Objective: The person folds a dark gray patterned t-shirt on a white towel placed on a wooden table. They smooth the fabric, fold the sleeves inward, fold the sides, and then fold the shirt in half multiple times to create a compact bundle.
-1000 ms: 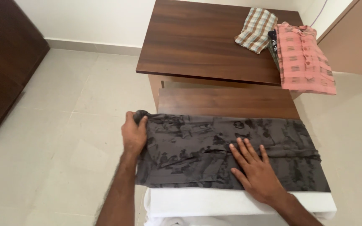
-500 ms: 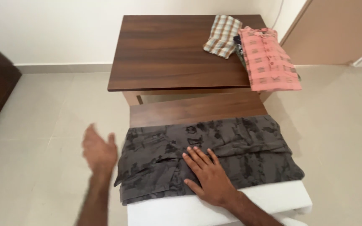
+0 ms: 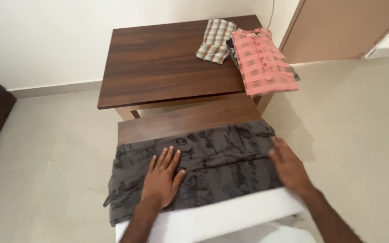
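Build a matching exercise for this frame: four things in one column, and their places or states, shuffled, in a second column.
Things:
1. left hand
2. right hand
3. pink checked shirt
4. small plaid cloth

Places or states:
A. folded, at the right edge of the dark wooden table, partly overhanging it
B. flat, fingers spread, on the left half of the grey patterned garment
C. folded, at the table's back edge, just left of the pink one
D. at the right end of the grey garment

Pairs: 1-B, 2-D, 3-A, 4-C
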